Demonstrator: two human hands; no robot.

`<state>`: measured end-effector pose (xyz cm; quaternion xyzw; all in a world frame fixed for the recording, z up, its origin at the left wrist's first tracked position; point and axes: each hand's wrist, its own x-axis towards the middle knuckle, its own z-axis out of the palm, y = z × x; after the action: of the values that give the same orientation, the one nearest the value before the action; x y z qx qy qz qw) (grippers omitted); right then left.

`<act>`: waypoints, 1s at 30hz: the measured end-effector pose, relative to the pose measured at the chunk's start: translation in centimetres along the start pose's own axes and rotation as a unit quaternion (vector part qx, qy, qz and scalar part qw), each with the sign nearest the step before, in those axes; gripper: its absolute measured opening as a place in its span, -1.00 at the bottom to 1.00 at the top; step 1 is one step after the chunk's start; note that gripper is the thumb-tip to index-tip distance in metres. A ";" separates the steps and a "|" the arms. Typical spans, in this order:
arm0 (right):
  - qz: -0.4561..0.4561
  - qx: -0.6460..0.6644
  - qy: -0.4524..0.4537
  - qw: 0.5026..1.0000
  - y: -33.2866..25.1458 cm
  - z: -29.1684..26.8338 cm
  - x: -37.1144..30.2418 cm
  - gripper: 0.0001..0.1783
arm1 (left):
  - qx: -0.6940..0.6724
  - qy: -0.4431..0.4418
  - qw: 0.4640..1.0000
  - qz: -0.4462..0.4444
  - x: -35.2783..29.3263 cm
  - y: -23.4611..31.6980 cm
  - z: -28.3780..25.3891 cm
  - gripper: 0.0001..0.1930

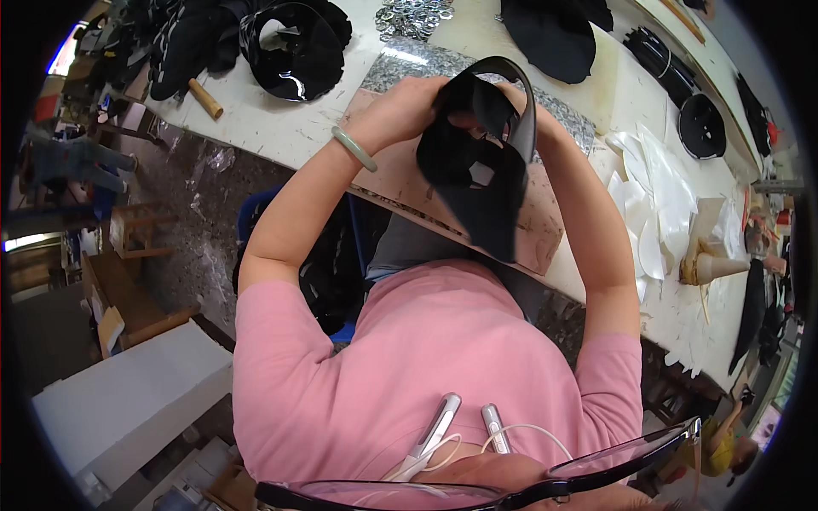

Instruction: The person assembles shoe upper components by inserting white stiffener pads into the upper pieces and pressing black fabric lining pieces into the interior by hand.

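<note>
Over the front edge of the worktable I hold up a black, curved sheet piece (498,200) that looks like leather or a similar flexible material. It is bent into an open loop, and a pointed end hangs towards me. My left hand (411,109) is closed on its left edge, the fingertips partly hidden by the piece. On the far right side my right hand (516,98) grips it too, mostly covered by the black loop. Below the piece lie a pinkish-brown board (541,230) and a speckled grey stone slab (379,77).
A glossy black rounded piece (319,64) and a wooden stick (205,99) lie at the left. Metal rings (413,17) are heaped at the back, near flat black pieces (554,38). White sheets (652,196) and a cone-shaped container (716,266) stand right. Another person (728,439) is at far right.
</note>
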<state>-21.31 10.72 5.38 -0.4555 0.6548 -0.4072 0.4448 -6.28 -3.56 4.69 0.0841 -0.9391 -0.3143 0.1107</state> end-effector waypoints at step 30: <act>-0.001 -0.123 0.095 0.988 2.6 2.2 -6.3 -0.69 | -0.044 0.001 0.998 0.040 -0.4 3.0 1.6 -0.72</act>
<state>-18.67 17.12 3.71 -0.4662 0.7390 -0.3656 0.3208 -6.57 -0.20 5.24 0.0423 -0.9267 -0.3509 0.1278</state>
